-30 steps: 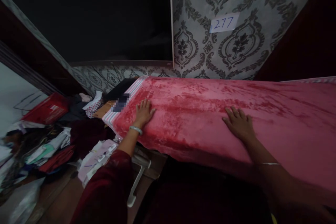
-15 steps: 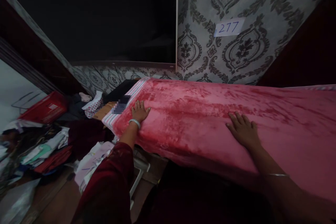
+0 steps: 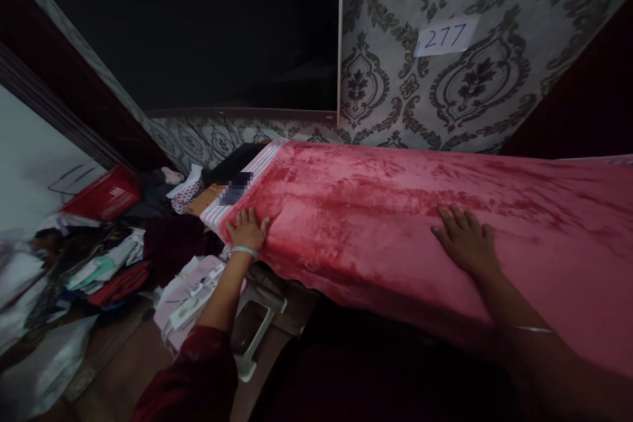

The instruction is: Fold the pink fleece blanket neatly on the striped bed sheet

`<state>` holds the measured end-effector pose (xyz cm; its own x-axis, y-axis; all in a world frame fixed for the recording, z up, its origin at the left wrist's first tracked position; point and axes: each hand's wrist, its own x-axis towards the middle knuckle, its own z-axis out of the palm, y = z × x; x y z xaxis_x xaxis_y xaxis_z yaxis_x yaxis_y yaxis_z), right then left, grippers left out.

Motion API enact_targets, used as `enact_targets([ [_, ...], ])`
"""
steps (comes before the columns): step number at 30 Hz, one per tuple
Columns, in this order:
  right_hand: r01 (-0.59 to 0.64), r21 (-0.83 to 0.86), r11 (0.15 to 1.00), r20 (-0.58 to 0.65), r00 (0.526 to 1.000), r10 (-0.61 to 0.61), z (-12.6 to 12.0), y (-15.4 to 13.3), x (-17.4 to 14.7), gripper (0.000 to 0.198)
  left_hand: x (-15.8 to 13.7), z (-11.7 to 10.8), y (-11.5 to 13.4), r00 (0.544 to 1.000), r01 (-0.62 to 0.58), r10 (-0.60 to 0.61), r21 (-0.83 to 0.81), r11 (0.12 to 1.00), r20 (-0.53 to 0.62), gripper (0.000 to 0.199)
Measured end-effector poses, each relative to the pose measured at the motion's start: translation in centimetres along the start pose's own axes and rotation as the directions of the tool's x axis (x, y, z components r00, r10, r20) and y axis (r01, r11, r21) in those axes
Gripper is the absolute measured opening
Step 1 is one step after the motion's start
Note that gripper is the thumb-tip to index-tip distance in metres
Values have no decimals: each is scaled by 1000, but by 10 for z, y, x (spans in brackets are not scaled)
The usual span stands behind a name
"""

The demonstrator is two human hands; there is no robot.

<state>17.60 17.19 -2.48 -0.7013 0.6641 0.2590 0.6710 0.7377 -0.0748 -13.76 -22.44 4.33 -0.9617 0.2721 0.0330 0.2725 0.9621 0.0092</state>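
A pink and red plush blanket (image 3: 356, 224) lies spread over a long raised surface, its near side draping down. Striped trim (image 3: 262, 168) edges its left end. On the blanket's front left part my left hand (image 3: 248, 231) rests palm down, fingers spread, a bracelet at the wrist. Farther right, my right hand (image 3: 467, 241) lies flat on the plush with fingers apart and a thin bangle on the forearm. Neither hand grips anything. By the striped end is a dark, pixelated item (image 3: 236, 189).
A large dark television screen (image 3: 222, 26) hangs behind, beside a paper marked 277 (image 3: 448, 36) on patterned wallpaper. At left are a red basket (image 3: 106, 194), heaped clothes (image 3: 109, 270) and a white-legged stool (image 3: 260, 336) with pale cloth on it.
My left hand has slid toward me and slightly left across the blanket, nearer its front corner. My right hand stays flat in nearly the same spot. The view has shifted slightly.
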Motion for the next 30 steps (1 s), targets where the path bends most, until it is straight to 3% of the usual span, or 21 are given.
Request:
enact_targets([
  [4, -12, -17, 1000, 15, 1000, 13, -3, -1, 0, 66, -24, 6, 34, 965, -262, 262, -21, 965, -17, 66],
  [6, -13, -15, 1000, 22, 1000, 13, -4, -1, -1, 66, -33, 11, 45, 951, -309, 309, -25, 951, -13, 65],
  [10, -9, -13, 1000, 42, 999, 9, -9, -2, -1, 67, -37, 19, 27, 971, -234, 233, -15, 972, -50, 67],
  [13, -10, -27, 1000, 56, 998, 12, -12, -3, -1, 66, -33, 17, 4, 994, -80, 79, -15, 997, -72, 72],
  [15, -9, -27, 1000, 51, 999, 10, -11, -2, -1, 65, -30, 12, 6, 997, -10, 8, -21, 1000, -77, 76],
  [17, 1, -19, 1000, 38, 999, 0, -9, 0, 0, 65, -29, 6, 29, 996, -57, 54, -30, 998, -67, 77],
  [19, 8, -14, 1000, 28, 1000, -7, -6, 1, 1, 65, -33, 4, 69, 975, -220, 219, -49, 974, -33, 74],
  [22, 7, -12, 1000, 22, 1000, -7, -5, 2, 1, 65, -44, 8, 130, 867, -492, 497, -91, 866, 44, 77],
  [24, 3, -8, 1000, 27, 1000, -3, -5, 2, 1, 66, -49, 13, 153, 805, -576, 586, -111, 810, 96, 78],
  [25, 1, -7, 1000, 34, 999, -1, -6, 1, 1, 66, -51, 15, 157, 796, -584, 595, -113, 804, 112, 78],
  [27, -6, -7, 1000, 45, 999, 6, -7, 0, 1, 66, -49, 19, 149, 823, -546, 555, -103, 831, 120, 78],
  [30, -8, 10, 1000, 41, 999, 8, -7, -1, 1, 67, -38, 18, 109, 917, -384, 389, -73, 920, 88, 78],
])
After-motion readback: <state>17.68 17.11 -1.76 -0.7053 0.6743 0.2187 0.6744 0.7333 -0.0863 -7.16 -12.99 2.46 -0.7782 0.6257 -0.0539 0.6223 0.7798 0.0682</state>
